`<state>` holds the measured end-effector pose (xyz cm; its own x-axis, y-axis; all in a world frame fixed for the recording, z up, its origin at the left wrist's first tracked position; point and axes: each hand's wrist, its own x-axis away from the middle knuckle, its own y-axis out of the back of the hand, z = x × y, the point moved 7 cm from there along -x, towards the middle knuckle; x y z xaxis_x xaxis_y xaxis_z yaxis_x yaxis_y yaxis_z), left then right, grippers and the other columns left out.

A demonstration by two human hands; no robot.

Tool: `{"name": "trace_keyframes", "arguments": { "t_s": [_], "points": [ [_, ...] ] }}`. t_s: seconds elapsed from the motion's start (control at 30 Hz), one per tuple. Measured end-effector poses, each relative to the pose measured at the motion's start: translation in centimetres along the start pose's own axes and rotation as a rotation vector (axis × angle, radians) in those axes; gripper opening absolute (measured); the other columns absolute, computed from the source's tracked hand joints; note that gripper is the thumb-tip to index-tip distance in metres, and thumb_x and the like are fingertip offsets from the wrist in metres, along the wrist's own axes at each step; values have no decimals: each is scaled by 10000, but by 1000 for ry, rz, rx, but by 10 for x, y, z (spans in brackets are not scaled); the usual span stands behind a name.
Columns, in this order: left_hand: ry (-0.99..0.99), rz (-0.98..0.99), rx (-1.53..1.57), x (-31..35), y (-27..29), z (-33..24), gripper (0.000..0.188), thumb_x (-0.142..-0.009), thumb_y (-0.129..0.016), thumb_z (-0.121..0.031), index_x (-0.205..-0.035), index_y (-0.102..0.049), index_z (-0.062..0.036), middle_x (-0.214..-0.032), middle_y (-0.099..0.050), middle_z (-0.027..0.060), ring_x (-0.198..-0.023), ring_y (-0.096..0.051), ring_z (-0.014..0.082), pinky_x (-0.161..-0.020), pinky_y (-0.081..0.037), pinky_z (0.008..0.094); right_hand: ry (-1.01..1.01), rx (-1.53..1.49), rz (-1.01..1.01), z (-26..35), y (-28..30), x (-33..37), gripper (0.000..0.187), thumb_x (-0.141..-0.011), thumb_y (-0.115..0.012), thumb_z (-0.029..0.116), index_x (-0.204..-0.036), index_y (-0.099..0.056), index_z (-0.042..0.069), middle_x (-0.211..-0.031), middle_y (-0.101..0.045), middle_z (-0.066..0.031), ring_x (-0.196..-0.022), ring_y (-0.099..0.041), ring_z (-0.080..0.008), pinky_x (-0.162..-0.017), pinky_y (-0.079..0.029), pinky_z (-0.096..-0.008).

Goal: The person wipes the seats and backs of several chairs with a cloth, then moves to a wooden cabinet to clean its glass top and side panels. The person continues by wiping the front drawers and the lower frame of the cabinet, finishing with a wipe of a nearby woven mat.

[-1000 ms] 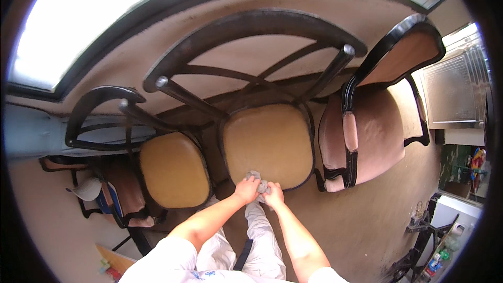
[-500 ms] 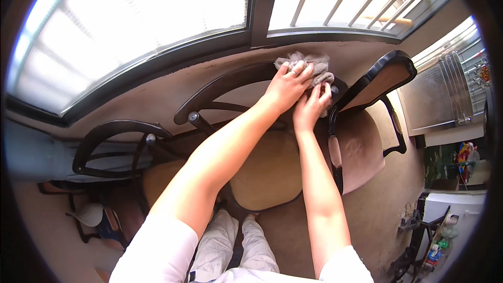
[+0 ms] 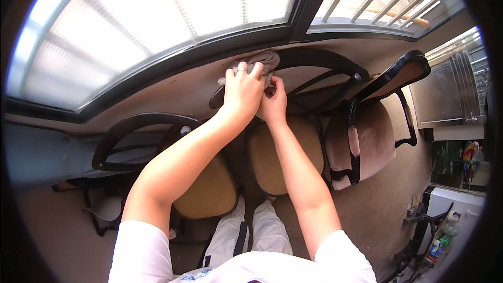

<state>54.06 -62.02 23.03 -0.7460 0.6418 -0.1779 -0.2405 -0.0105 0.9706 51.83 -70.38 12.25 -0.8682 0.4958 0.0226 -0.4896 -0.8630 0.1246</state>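
A crumpled grey-brown cloth (image 3: pixel 271 61) is wrapped over the left part of a dark, curved chair back (image 3: pixel 325 58). My left hand (image 3: pixel 242 91), with a ring on one finger, presses the cloth from above with bent fingers. Just to its right, my right hand (image 3: pixel 274 104) grips the cloth's lower edge; its fingertips are partly hidden. Beneath my forearms is the chair's tan padded seat (image 3: pixel 285 149).
Another dark curved chair back (image 3: pixel 126 131) and a tan seat (image 3: pixel 207 186) stand to the left. A black-framed chair with a pinkish seat (image 3: pixel 361 141) is at the right. Behind runs the dark window frame (image 3: pixel 209 52). A white cabinet (image 3: pixel 456 204) stands lower right.
Both hands and the cloth have slid left along the curved chair back, from its right end to its left end. The view has shifted slightly too.
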Motion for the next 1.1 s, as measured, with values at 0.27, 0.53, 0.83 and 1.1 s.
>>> {"name": "trace_keyframes", "arguments": {
  "t_s": [0.27, 0.53, 0.83, 1.1],
  "points": [
    [292, 130, 413, 55, 20, 36, 463, -800, -605, -145, -1259, -551, -148, -1107, -555, 170, -950, -593, 381, -778, -524, 455, 80, -87, 328, 37, -10, 28, 285, -840, -554, 80, -1111, -544, -7, -1030, -656, -152, -977, -632, -235, -873, -480, -335],
    [289, -136, 365, 117, 14, 3, 552, -784, -586, -6, -1328, -509, -58, -1365, -427, 280, -1244, -441, 465, -1010, -418, 472, 231, 80, 30, 38, -30, 123, 355, -821, -617, 105, -1130, -471, 9, -1113, -491, -193, -1034, -488, -387, -853, -436, -436],
    [270, 14, 849, 210, -93, -42, 528, -810, -537, 41, -1331, -473, -13, -1274, -484, 256, -1111, -547, 416, -897, -481, 441, 10, 319, 323, -70, 13, 167, 343, -714, -620, 26, -1056, -597, 47, -1037, -559, -136, -991, -552, -338, -858, -468, -399],
    [369, 315, 1094, 164, -121, -191, 555, -838, -678, -211, -1324, -479, -30, -1186, -534, 188, -1064, -571, 363, -871, -482, 396, 232, 568, 262, -64, 194, 129, 356, -692, -620, -42, -1012, -677, 104, -1109, -584, -91, -1081, -520, -327, -928, -458, -407]
  ]
}}
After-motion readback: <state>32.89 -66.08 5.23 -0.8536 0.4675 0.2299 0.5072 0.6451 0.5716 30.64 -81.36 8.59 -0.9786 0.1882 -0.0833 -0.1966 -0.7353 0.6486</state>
